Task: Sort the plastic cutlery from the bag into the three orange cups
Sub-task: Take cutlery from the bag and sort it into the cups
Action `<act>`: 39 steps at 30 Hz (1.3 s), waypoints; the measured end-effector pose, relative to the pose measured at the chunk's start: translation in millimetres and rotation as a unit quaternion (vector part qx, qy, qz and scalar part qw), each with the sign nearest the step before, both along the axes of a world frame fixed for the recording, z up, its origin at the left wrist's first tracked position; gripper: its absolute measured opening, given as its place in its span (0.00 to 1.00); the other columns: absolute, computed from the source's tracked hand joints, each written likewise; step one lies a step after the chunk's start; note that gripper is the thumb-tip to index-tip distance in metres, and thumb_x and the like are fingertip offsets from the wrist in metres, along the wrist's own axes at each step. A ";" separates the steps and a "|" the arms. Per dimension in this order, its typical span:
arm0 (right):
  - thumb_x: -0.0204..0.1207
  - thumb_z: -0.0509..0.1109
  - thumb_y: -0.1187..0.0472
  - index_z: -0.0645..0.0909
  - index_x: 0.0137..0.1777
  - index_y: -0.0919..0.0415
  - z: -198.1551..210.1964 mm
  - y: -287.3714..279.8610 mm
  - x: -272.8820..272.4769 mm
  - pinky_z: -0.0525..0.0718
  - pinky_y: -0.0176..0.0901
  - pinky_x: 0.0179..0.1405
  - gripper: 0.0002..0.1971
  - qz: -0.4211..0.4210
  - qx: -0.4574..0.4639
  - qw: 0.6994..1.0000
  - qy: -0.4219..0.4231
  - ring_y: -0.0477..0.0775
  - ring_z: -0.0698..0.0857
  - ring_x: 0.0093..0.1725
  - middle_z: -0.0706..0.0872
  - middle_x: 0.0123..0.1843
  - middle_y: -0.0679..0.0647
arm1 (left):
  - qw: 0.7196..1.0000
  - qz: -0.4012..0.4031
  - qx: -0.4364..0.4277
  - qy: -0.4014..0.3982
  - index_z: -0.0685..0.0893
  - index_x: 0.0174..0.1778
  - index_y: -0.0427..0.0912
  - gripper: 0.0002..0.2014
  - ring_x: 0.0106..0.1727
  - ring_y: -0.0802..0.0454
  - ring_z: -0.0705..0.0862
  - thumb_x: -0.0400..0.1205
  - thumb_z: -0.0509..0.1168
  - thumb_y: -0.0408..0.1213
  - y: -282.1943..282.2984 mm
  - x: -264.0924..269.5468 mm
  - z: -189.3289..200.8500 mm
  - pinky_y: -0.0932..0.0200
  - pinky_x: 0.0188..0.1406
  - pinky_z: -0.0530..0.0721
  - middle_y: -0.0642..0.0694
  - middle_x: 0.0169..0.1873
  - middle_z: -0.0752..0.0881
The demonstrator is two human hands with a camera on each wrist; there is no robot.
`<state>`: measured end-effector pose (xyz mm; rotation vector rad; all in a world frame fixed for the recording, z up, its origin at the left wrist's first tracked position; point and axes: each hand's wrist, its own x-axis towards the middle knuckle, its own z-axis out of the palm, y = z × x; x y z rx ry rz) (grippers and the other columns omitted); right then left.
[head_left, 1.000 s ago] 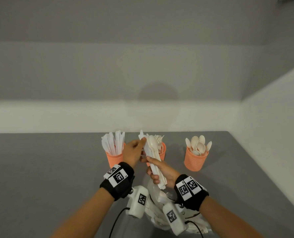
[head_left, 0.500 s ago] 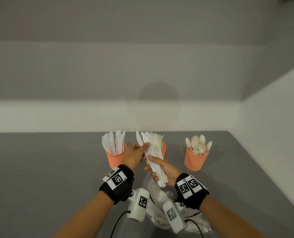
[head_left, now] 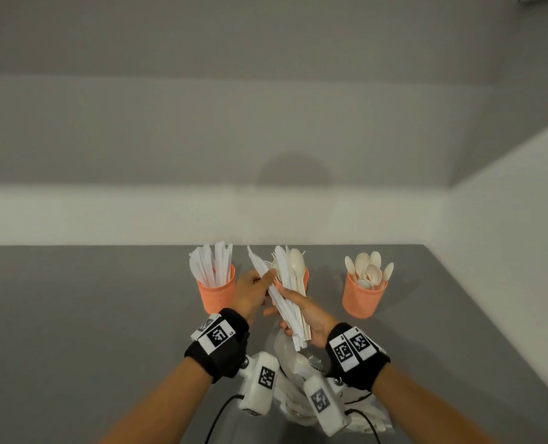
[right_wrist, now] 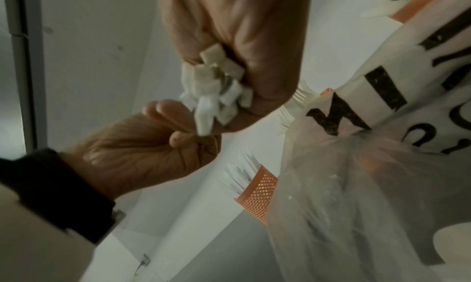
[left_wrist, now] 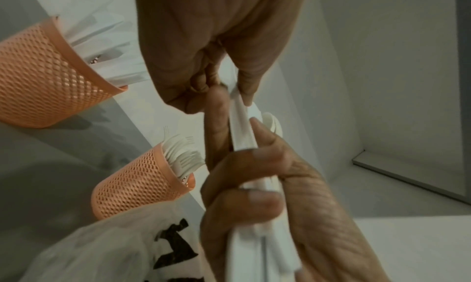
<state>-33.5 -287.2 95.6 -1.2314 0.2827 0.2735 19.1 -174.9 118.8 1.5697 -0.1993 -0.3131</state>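
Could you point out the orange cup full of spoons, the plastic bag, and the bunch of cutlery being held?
Orange mesh cup of cream plastic spoons [head_left: 362, 299]: head view, front wall.
Translucent white plastic bag with black lettering [left_wrist: 107, 246]: left wrist view, crumpled side.
Bunch of white plastic cutlery [head_left: 290, 302]: head view, handles above the right hand's thumb.

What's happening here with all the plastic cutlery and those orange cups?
A person is sorting white cutlery into three orange cups. The right hand grips a mixed bundle while the left hand pinches a knife out of it. The left cup holds knives, the middle cup forks, the right cup spoons. The bag lies below the wrists.
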 end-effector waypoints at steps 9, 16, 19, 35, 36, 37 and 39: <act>0.82 0.60 0.53 0.82 0.49 0.61 0.9 -2.2 -1.2 0.87 0.42 0.31 0.13 0.000 0.002 1.000 -0.007 0.54 0.88 0.31 0.89 0.39 0.60 | 0.995 0.080 -0.021 0.051 0.72 0.37 0.41 0.17 0.22 0.53 0.80 0.88 0.47 0.41 -0.1 6.5 -4.9 0.60 0.25 0.79 0.43 0.26 0.78; 0.81 0.62 0.53 0.80 0.50 0.60 -4.2 -9.0 0.2 0.73 0.32 0.16 0.11 -0.041 -0.022 0.999 0.027 0.45 0.74 0.16 0.79 0.25 0.53 | 0.998 0.068 0.008 0.002 0.77 0.38 0.44 0.10 0.16 0.59 0.64 0.82 0.63 0.44 8.2 5.8 2.7 0.69 0.11 0.62 0.52 0.17 0.67; 0.82 0.61 0.52 0.80 0.52 0.58 -2.2 -4.5 3.2 0.65 0.29 0.12 0.12 -0.012 -0.021 0.999 0.020 0.41 0.67 0.13 0.75 0.21 0.49 | 0.999 -0.007 0.041 0.006 0.78 0.29 0.44 0.12 0.17 0.61 0.70 0.78 0.68 0.41 4.1 1.1 -4.3 0.69 0.13 0.62 0.55 0.14 0.73; 0.81 0.62 0.58 0.81 0.49 0.63 1.4 1.9 3.8 0.74 0.32 0.15 0.09 -0.030 -0.011 0.999 -0.011 0.46 0.78 0.19 0.86 0.33 0.59 | 0.998 0.060 0.002 0.018 0.78 0.30 0.36 0.15 0.14 0.61 0.77 0.83 0.56 0.31 -6.7 -0.2 -6.1 0.69 0.16 0.74 0.51 0.16 0.80; 0.80 0.64 0.59 0.81 0.49 0.64 0.5 1.8 4.6 0.75 0.33 0.16 0.09 -0.034 -0.015 0.999 -0.013 0.47 0.78 0.19 0.86 0.35 0.61 | 0.997 0.070 -0.005 0.020 0.79 0.31 0.37 0.15 0.15 0.61 0.77 0.84 0.55 0.31 -7.5 0.4 -6.4 0.67 0.18 0.75 0.48 0.19 0.81; 0.80 0.64 0.59 0.81 0.49 0.65 -0.3 1.2 5.2 0.76 0.34 0.16 0.09 -0.039 -0.019 0.999 -0.016 0.47 0.79 0.20 0.85 0.36 0.62 | 0.997 0.080 -0.008 0.022 0.79 0.32 0.38 0.15 0.17 0.60 0.78 0.84 0.54 0.31 -8.2 1.7 -7.3 0.66 0.20 0.76 0.46 0.23 0.81; 0.80 0.64 0.61 0.82 0.49 0.66 -2.1 0.1 5.9 0.78 0.35 0.18 0.08 -0.039 -0.024 0.999 -0.017 0.48 0.81 0.21 0.86 0.37 0.63 | 0.996 0.092 -0.007 0.020 0.79 0.36 0.39 0.15 0.22 0.55 0.79 0.85 0.52 0.31 -8.0 3.8 -8.1 0.64 0.23 0.75 0.44 0.26 0.81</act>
